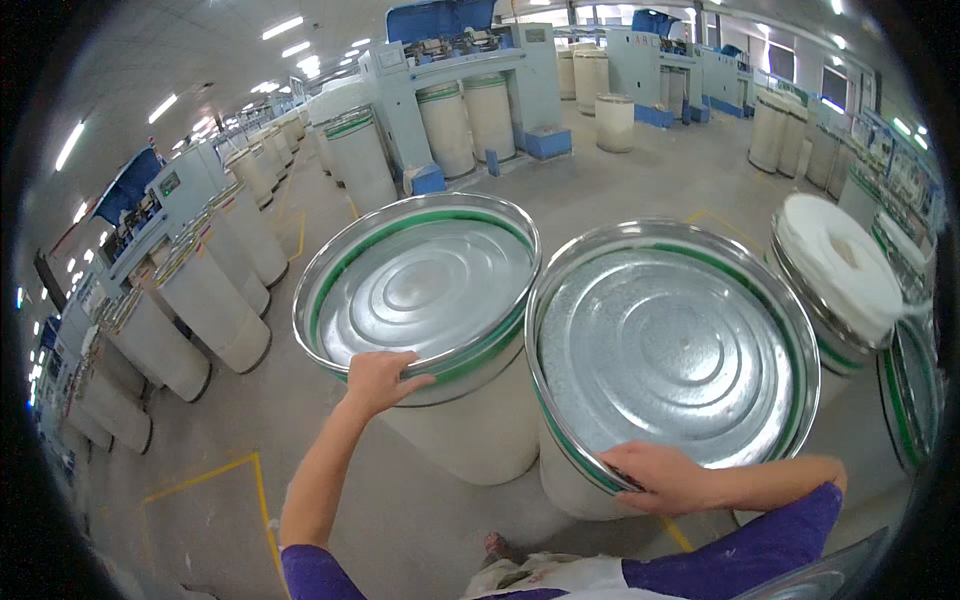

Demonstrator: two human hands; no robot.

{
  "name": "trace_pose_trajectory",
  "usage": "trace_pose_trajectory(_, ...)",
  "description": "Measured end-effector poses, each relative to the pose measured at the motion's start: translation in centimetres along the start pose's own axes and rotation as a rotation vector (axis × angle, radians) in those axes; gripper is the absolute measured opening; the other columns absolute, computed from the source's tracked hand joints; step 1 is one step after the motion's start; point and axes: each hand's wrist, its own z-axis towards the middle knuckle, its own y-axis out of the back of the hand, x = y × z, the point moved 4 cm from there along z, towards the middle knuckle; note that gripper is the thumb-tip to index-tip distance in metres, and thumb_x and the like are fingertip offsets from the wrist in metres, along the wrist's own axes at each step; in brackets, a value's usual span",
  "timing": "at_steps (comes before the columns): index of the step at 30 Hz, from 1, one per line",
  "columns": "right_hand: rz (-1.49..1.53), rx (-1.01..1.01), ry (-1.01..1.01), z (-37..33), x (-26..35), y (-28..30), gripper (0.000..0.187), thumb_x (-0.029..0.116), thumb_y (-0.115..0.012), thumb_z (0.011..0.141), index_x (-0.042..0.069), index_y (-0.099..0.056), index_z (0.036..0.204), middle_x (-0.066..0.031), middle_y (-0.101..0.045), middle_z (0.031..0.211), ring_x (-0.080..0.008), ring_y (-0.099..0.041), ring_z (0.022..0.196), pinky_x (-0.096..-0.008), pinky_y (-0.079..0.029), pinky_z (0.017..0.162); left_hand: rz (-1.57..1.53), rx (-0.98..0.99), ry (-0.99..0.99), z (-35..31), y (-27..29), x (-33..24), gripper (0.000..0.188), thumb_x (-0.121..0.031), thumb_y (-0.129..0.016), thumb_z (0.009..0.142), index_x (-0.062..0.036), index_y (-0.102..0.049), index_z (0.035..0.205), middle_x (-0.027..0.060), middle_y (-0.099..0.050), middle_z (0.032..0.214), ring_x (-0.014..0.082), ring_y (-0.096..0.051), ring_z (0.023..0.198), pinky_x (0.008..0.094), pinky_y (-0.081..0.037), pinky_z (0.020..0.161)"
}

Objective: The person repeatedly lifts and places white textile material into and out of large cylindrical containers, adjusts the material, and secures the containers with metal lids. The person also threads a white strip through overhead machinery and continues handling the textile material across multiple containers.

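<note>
Two tall cream sliver cans stand side by side before me, each with a chrome rim, a green band and a ridged round metal plate inside. My left hand (381, 383) is closed over the near rim of the left can (460, 440), fingers inside and thumb outside. On the near rim of the right can (672, 345), my right hand (660, 478) is closed, its forearm coming in across from the right. The two cans' rims meet or nearly meet between my hands. Part of my right fingers is hidden at the rim.
A can heaped with white sliver (838, 258) stands close on the right, beside another green-banded can (910, 395). Rows of cans (215, 300) and machines line the left. A pale machine (465, 65) with cans under it stands ahead. Yellow lines (205, 475) mark the floor.
</note>
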Motion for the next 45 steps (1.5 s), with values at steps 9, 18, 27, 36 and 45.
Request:
trace_pose_trajectory(9,-0.294,-0.066,-0.104,15.2,-3.9,6.4,0.061,0.028,-0.059,0.085,0.004,-0.036,0.136,-0.0127,-0.056,0.118,-0.0264,-0.054,0.11,-0.0388,-0.052,0.079,-0.035,-0.047,-0.085,16.0,-6.1,13.7,0.042,-0.053,-0.058,0.081,-0.0125,-0.066,0.075,0.0055,-0.06,0.059,0.0268,-0.06,0.058,0.0381,-0.043,0.051)
trace_pose_trajectory(18,-0.44,-0.14,-0.081,32.2,-14.5,17.6,0.054,0.029,-0.058,0.083,0.008,-0.043,0.131,-0.0122,-0.061,0.1,-0.0271,-0.059,0.098,-0.0396,-0.052,0.072,0.076,-0.096,0.001,31.4,-12.1,24.4,0.038,-0.048,-0.063,0.079,-0.011,-0.064,0.089,0.0084,-0.062,0.083,0.0284,-0.059,0.089,0.0455,-0.041,0.086)
trace_pose_trajectory(27,-0.426,-0.262,-0.034,50.8,-30.4,31.2,0.047,0.03,-0.057,0.082,0.012,-0.053,0.125,-0.0164,-0.059,0.088,-0.0335,-0.058,0.081,-0.0441,-0.046,0.07,-0.109,-0.065,0.089,48.3,-20.3,35.8,0.034,-0.042,-0.061,0.082,-0.0144,-0.063,0.101,0.0031,-0.062,0.098,0.0238,-0.051,0.105,0.0422,-0.03,0.093)
trace_pose_trajectory(36,-0.887,-0.697,-0.054,71.6,-44.5,46.9,0.041,0.033,-0.064,0.077,0.016,-0.062,0.113,-0.0076,-0.066,0.101,-0.027,-0.061,0.089,-0.0384,-0.049,0.079,-0.14,-0.014,0.125,67.9,-26.3,48.4,0.029,-0.042,-0.055,0.086,-0.0189,-0.066,0.101,0.0029,-0.064,0.096,0.0238,-0.052,0.105,0.048,-0.03,0.095)
trace_pose_trajectory(45,-0.259,-0.287,-0.188,66.4,-58.0,22.2,0.037,0.023,-0.056,0.086,0.02,-0.056,0.123,-0.0085,-0.063,0.107,-0.0295,-0.06,0.101,-0.0425,-0.05,0.081,0.082,-0.67,0.099,81.4,-39.3,50.7,0.053,-0.02,-0.058,0.086,-0.0043,-0.041,0.133,0.0219,-0.044,0.131,0.0399,-0.037,0.125,0.0528,-0.029,0.103)
